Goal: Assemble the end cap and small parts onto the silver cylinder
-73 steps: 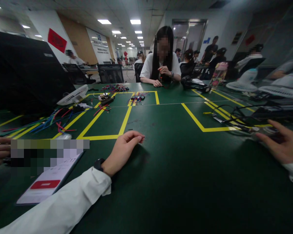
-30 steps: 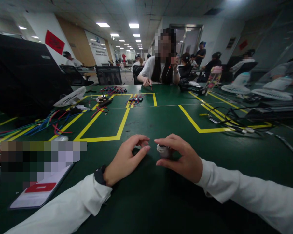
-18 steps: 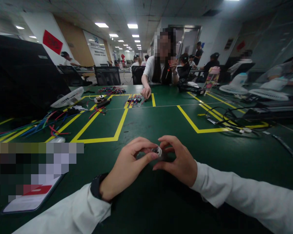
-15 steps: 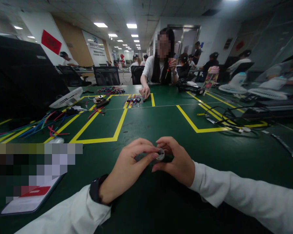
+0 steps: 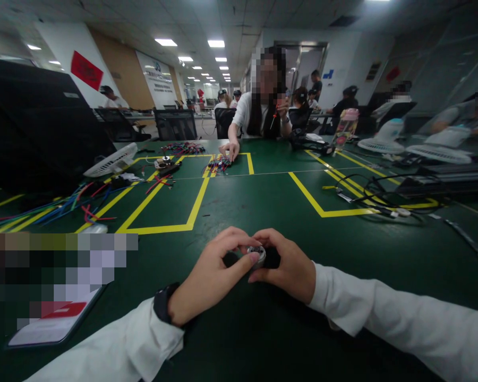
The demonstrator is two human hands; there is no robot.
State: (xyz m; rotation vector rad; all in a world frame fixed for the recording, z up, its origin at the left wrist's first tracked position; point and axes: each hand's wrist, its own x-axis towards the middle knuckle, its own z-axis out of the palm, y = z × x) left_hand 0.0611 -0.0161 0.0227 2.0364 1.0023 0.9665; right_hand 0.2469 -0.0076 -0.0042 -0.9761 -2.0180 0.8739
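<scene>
At lower centre, the left hand (image 5: 213, 276) and right hand (image 5: 292, 265) close their fingers on one small grey cylindrical part (image 5: 261, 258) over the desk (image 5: 239, 339); the two-sided grip presumably steadies it, end face upward. Beyond, upper right, stand one bottle (image 5: 346, 130) and two white fans (image 5: 388, 132), likely placed aside for working room.

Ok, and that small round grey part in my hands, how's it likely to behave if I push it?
The round part would probably roll on its side, given its curved outline. It seems stiff, showing no visible dent between your left hand and right hand. Its silvery look hints at some weight.
</scene>
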